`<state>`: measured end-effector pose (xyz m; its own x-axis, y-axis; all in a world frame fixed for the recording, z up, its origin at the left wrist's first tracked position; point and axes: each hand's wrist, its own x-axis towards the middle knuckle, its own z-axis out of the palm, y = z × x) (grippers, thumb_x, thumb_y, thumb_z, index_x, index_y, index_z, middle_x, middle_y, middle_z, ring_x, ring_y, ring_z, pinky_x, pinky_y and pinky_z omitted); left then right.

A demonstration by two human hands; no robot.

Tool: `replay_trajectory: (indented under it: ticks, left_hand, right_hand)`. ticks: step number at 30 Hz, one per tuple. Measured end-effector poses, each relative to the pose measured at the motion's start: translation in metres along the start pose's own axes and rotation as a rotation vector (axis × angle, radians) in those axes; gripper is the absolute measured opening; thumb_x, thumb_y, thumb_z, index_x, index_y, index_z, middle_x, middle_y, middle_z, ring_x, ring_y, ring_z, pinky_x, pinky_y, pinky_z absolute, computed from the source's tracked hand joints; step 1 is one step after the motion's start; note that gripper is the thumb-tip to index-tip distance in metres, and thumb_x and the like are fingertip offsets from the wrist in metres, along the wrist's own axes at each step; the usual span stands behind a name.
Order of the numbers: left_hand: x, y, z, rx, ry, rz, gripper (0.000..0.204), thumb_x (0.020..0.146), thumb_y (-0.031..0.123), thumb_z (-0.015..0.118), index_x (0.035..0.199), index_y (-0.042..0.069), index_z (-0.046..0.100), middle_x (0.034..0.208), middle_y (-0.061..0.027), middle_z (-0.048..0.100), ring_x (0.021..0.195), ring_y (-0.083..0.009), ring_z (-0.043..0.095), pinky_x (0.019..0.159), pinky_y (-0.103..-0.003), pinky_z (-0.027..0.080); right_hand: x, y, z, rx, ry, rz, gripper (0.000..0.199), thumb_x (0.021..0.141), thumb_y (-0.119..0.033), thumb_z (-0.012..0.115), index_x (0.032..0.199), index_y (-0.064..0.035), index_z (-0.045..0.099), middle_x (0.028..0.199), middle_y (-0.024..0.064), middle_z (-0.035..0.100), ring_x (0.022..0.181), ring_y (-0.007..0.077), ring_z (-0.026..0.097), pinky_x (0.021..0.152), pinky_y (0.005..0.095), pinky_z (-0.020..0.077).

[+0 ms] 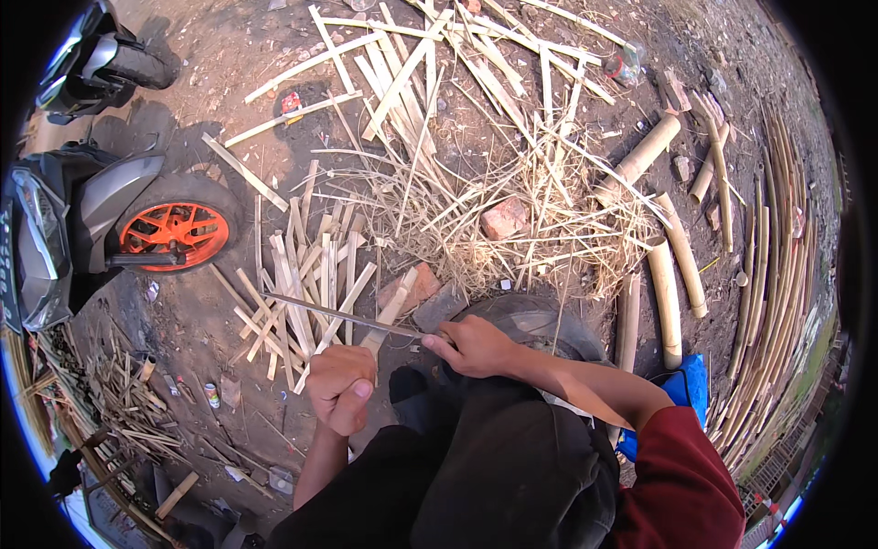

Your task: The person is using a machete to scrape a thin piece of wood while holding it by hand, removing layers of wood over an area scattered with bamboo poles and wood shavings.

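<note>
My left hand (340, 389) is closed in a fist around the lower end of a pale bamboo strip (393, 306), which slants up and away from it. In my right hand (477, 348) is a long thin knife (343, 316). Its blade points left and crosses the strip just above my left fist; whether the edge touches the strip I cannot tell. The handle is mostly hidden by my fingers. Left of the strip, a pile of split bamboo pieces (306, 274) lies on the ground.
Beyond my hands lie bamboo shavings (448, 215), a brick (505, 218) and more bamboo strips (402, 91). Cut bamboo tubes (665, 302) and long poles (777, 265) are at right. A motorcycle with an orange wheel (174, 236) stands left. A dark tyre (540, 320) is near my knees.
</note>
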<state>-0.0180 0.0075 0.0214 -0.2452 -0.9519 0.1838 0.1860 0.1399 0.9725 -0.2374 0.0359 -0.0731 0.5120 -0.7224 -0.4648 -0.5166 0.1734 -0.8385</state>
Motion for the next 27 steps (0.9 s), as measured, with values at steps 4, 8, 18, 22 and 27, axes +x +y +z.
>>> replay_trajectory:
  ticks: [4,8,18,22,27]
  left_hand:
    - [-0.003,0.007,-0.002,0.008,0.0,-0.018,0.039,0.083,0.014,0.058,0.051,0.0,0.041,0.045,-0.0063,0.04,0.036,-0.0189,0.038,0.04,-0.033,0.029]
    - [0.0,0.009,0.004,0.009,0.015,-0.003,0.038,0.082,0.014,0.058,0.051,0.0,0.041,0.045,-0.0063,0.039,0.036,-0.0191,0.037,0.04,-0.033,0.029]
    - [0.001,0.006,0.004,0.007,-0.077,-0.003,0.036,0.08,0.011,0.059,0.051,0.0,0.04,0.045,-0.0066,0.039,0.036,-0.0202,0.037,0.04,-0.033,0.029]
    - [0.005,0.003,0.005,0.021,-0.096,0.007,0.036,0.08,0.011,0.059,0.051,0.0,0.04,0.045,-0.0064,0.038,0.036,-0.0201,0.037,0.04,-0.033,0.028]
    - [-0.002,0.006,-0.003,0.003,-0.038,0.002,0.037,0.079,0.011,0.059,0.05,0.0,0.039,0.045,-0.0062,0.037,0.035,-0.0198,0.036,0.04,-0.033,0.028]
  right_hand:
    - [0.013,0.089,0.01,-0.209,0.015,0.287,0.063,0.103,-0.05,0.039,0.085,0.0035,0.068,0.072,0.0287,0.064,0.075,0.0481,0.064,0.077,0.0525,0.052]
    - [0.014,0.113,-0.014,-0.3,0.033,0.404,0.064,0.101,-0.051,0.041,0.093,0.0057,0.07,0.08,0.0325,0.065,0.083,0.0498,0.065,0.082,0.0534,0.0515]
    - [0.023,0.1,0.005,-0.168,0.022,0.319,0.069,0.102,-0.052,0.038,0.082,0.0065,0.07,0.081,0.0334,0.065,0.084,0.0496,0.064,0.083,0.0526,0.0513]
    - [0.029,0.084,0.007,-0.126,-0.013,0.269,0.071,0.102,-0.052,0.037,0.083,0.0073,0.07,0.079,0.0326,0.065,0.085,0.049,0.065,0.084,0.0517,0.0516]
    - [0.028,0.106,0.006,-0.117,0.03,0.355,0.07,0.102,-0.053,0.038,0.082,0.0059,0.071,0.078,0.0298,0.067,0.083,0.0482,0.066,0.084,0.0521,0.0523]
